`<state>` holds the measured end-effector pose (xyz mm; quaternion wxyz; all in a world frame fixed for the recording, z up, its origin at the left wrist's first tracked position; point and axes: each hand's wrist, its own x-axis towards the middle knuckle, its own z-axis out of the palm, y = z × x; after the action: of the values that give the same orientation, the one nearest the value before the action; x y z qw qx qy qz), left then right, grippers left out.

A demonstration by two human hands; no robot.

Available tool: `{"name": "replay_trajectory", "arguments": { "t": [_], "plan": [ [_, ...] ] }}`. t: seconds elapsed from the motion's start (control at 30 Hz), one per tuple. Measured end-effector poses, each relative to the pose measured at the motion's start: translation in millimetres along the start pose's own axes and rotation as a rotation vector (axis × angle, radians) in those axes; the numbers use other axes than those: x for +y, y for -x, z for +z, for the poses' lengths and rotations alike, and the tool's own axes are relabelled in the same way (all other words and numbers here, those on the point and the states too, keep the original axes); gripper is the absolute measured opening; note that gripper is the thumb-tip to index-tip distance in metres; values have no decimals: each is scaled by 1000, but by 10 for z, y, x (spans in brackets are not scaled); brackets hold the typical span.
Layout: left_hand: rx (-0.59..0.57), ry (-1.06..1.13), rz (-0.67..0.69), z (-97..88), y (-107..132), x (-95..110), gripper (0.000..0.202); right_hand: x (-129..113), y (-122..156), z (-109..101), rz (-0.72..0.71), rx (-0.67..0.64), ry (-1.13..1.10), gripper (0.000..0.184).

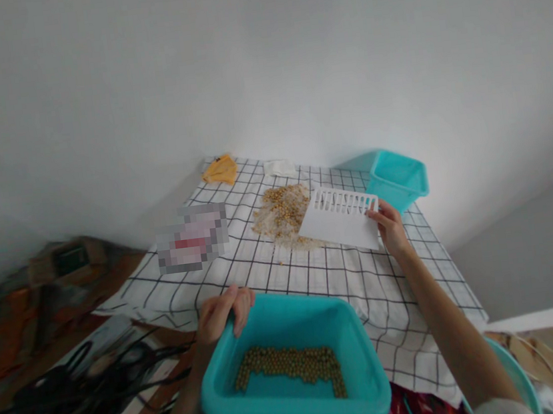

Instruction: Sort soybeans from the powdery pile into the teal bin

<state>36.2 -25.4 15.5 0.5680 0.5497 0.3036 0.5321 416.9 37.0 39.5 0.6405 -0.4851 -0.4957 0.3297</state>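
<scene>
My left hand (227,310) is closed over the far left corner of a teal plastic bin (288,299). A layer of small round brown-gold pellets, like beans or beads (290,361), covers part of its floor. My right hand (388,221) grips the right edge of a flat white plastic board (336,223) with a row of slots along its far side. The board is over the table, its left edge beside a spread heap of similar pellets and pale flakes (286,211). I cannot tell whether the board touches the heap.
A checked cloth (315,273) covers the table against the wall. On it are another teal bin (397,175), an orange-yellow cloth (220,170), a white cloth or tissue (279,168) and a blurred-out item (192,237). Black cables (125,366) clutter the lower left.
</scene>
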Motion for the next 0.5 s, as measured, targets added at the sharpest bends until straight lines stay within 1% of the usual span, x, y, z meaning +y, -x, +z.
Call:
{"name": "replay_trajectory", "arguments": {
  "t": [0.07, 0.13, 0.3, 0.5],
  "plan": [
    [10, 84, -6, 11, 2, 5, 59, -5, 5, 2, 14, -15, 8, 24],
    [12, 124, -10, 16, -6, 4, 58, -17, 10, 9, 20, -29, -4, 24],
    [-25, 102, 22, 8, -54, -1, 64, -41, 9, 17, 15, -13, -42, 26],
    [6, 131, -5, 35, -45, 37, 60, -33, 4, 1, 23, -8, -43, 23]
  ]
}}
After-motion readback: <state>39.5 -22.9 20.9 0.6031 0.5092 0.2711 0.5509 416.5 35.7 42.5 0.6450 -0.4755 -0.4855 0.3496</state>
